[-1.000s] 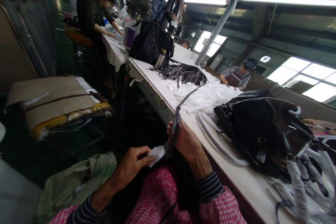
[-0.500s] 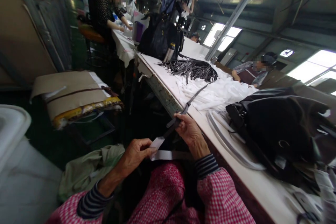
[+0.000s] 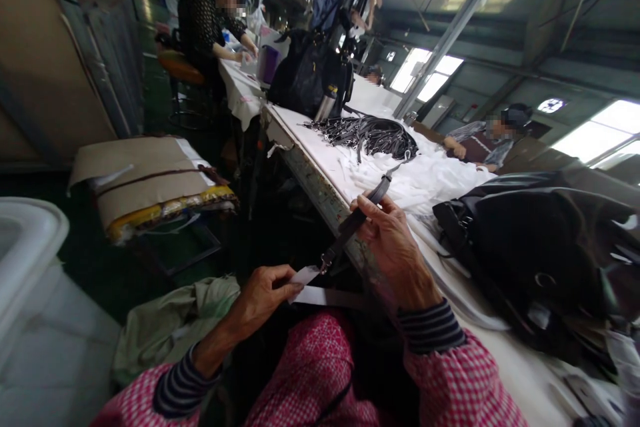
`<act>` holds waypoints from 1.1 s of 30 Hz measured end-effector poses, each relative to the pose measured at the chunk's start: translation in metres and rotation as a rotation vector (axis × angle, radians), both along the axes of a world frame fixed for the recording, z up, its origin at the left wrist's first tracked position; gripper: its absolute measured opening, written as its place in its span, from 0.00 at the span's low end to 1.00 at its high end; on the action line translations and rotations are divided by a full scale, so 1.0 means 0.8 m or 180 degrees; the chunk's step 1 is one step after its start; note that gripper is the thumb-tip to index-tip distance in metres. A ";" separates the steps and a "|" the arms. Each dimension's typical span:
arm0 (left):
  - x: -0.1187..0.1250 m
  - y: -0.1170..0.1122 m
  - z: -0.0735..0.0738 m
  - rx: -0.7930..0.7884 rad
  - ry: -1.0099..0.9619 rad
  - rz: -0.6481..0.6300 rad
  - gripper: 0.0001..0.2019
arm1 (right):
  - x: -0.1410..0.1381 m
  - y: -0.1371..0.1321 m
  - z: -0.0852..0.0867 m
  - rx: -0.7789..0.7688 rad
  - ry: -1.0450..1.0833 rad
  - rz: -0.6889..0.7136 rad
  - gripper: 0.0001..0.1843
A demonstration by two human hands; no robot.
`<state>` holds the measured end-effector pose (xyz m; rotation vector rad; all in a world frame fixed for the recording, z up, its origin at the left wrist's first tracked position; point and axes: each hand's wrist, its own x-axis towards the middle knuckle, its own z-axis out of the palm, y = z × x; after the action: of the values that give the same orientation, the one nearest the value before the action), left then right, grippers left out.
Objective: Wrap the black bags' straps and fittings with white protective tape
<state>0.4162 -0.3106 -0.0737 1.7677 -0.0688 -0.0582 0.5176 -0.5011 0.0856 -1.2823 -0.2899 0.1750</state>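
Note:
My left hand (image 3: 263, 292) pinches a white paper strip (image 3: 314, 288) low over my lap. My right hand (image 3: 395, 247) is closed on a dark strap (image 3: 357, 217) with a metal clip at its lower end. The strap slants up from the paper's end toward the long white table (image 3: 320, 150). A black bag (image 3: 530, 240) lies on the table just right of my right hand. A heap of dark straps (image 3: 373, 135) and white wrappings (image 3: 425, 180) lie farther along the table.
A padded stool wrapped in cardboard (image 3: 150, 183) stands left of the table. A white bin (image 3: 30, 280) is at the near left, pale green cloth (image 3: 170, 323) beside my lap. Another black bag (image 3: 307, 77) stands at the table's far end. Other people sit at the tables.
My right hand has risen and slid further up the strap, pulling it out of the paper strip held by my left hand. The view has shifted slightly left.

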 end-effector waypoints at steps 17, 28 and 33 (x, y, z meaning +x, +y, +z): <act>0.012 -0.017 0.018 -0.0530 0.0000 -0.0331 0.12 | -0.019 -0.013 0.016 -0.0128 -0.0289 -0.0106 0.12; 0.020 -0.017 0.073 -0.1097 0.0151 -0.0644 0.16 | -0.036 -0.019 0.036 -0.0490 -0.0515 0.0095 0.10; 0.027 -0.021 0.088 -0.1467 0.0007 -0.0577 0.14 | -0.040 -0.029 0.063 -0.0502 -0.0665 0.0015 0.10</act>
<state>0.4379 -0.3275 -0.0029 1.2975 -0.2234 -0.1624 0.4858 -0.5245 0.1363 -1.4593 -0.4651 0.0685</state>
